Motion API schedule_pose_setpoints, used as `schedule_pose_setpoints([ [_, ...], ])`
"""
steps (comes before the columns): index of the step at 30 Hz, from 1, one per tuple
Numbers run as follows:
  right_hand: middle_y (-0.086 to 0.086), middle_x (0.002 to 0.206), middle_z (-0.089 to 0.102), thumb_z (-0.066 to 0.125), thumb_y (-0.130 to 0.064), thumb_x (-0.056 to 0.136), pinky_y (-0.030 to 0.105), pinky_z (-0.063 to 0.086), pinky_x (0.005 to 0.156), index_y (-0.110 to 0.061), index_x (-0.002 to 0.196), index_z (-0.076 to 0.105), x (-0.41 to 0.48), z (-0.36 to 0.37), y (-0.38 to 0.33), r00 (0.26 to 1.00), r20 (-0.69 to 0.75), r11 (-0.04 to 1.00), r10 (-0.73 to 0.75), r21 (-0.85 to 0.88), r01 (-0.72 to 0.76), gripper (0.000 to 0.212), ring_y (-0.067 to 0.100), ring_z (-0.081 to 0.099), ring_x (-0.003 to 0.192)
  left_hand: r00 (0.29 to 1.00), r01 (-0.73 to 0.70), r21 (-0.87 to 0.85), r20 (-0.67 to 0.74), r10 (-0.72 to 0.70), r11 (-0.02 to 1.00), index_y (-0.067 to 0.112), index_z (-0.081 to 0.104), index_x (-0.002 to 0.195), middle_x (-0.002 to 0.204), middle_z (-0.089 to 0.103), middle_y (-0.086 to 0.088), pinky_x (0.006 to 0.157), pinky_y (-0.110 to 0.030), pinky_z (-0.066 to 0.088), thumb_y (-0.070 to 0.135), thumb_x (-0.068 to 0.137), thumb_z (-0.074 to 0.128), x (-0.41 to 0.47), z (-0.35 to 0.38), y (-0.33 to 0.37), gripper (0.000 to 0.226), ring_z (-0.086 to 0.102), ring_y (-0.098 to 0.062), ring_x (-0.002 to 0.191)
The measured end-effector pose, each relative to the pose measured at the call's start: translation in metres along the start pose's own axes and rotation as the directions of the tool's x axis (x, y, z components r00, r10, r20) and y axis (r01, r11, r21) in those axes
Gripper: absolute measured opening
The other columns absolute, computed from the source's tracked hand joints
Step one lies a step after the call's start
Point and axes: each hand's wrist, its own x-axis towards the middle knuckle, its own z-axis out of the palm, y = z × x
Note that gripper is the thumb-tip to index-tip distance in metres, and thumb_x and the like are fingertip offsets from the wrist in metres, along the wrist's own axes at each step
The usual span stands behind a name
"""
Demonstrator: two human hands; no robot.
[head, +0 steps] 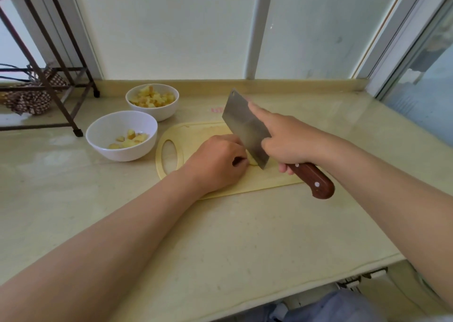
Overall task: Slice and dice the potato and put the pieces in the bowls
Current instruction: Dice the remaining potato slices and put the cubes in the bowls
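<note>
On the pale yellow cutting board [257, 184] my left hand [218, 162] curls its fingers over a piece of potato [252, 161], of which only a sliver shows. My right hand [289, 140] grips a cleaver [247, 128] by its brown wooden handle, index finger stretched along the blade's spine. The blade's edge rests on the potato right beside my left fingers. The near white bowl [98, 135] holds a few potato cubes. The far white bowl [169, 111] is filled with several cubes.
A dark metal rack [61, 93] stands on the counter at the left with patterned cloth under it. The beige counter [220, 236] ends at a window wall behind and a front edge near my lap.
</note>
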Motion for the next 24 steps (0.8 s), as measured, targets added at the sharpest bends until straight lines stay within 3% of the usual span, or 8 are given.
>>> schedule_pose_setpoints([
  [4,0.014,0.083,0.068,0.039,-0.001,0.094,0.031,0.055,0.046,-0.057,0.16,0.01,-0.016,-0.002,0.004,1.0,-0.015,1.0,-0.005,0.005,0.005,0.09,0.017,0.065,0.044,0.999,0.019,0.01,-0.032,-0.019,1.0,0.007,0.074,0.071,0.076,0.063,-0.005,0.061,-0.037,0.052,0.014,0.078,0.068,-0.001,-0.001,0.001,0.011,0.058,-0.021,0.068],
  [7,0.012,0.078,0.068,0.04,-0.003,0.095,0.034,0.057,0.046,-0.058,0.159,0.011,-0.026,-0.003,0.007,1.0,-0.027,1.0,-0.011,-0.016,0.01,0.089,0.02,0.066,0.045,0.999,0.038,-0.005,-0.034,-0.039,0.999,0.01,0.075,0.071,0.075,0.063,-0.003,0.061,-0.036,0.052,0.014,0.076,0.067,-0.001,-0.001,0.001,0.01,0.058,-0.02,0.068],
  [11,-0.001,0.08,0.054,0.04,-0.005,0.098,0.029,0.053,0.044,-0.056,0.16,0.011,-0.038,-0.003,0.007,0.999,-0.034,0.999,-0.041,-0.021,0.041,0.086,0.014,0.063,0.04,0.999,0.047,-0.021,-0.02,-0.047,0.999,0.011,0.075,0.072,0.074,0.063,-0.003,0.06,-0.036,0.052,0.016,0.074,0.063,-0.001,-0.003,0.0,0.014,0.058,-0.019,0.066],
  [18,0.008,0.084,0.064,0.04,-0.009,0.1,0.036,0.06,0.048,-0.063,0.156,0.008,-0.049,-0.004,0.008,0.999,0.036,0.997,-0.022,-0.079,0.025,0.085,0.024,0.07,0.05,0.999,0.044,-0.021,-0.022,-0.045,0.999,0.011,0.074,0.07,0.07,0.063,-0.002,0.058,-0.036,0.05,0.012,0.074,0.063,0.0,-0.003,0.0,0.011,0.057,-0.018,0.064],
  [21,0.001,0.086,0.058,0.039,-0.009,0.102,0.041,0.063,0.051,-0.063,0.157,0.005,-0.055,-0.005,0.006,0.997,0.076,0.995,-0.005,-0.102,0.013,0.085,0.02,0.068,0.048,0.999,0.047,-0.015,-0.021,-0.048,0.999,0.011,0.074,0.07,0.07,0.063,-0.002,0.06,-0.037,0.05,0.011,0.074,0.064,0.0,-0.004,0.0,0.011,0.056,-0.017,0.064],
  [24,0.007,0.085,0.061,0.039,-0.008,0.1,0.038,0.061,0.048,-0.059,0.159,0.001,-0.043,0.004,-0.003,0.998,0.062,0.997,-0.002,-0.083,0.007,0.087,0.017,0.066,0.044,0.999,0.048,-0.016,-0.012,-0.048,0.999,0.011,0.075,0.071,0.07,0.063,-0.001,0.06,-0.036,0.05,0.01,0.074,0.064,0.0,-0.004,0.0,0.012,0.056,-0.016,0.063],
])
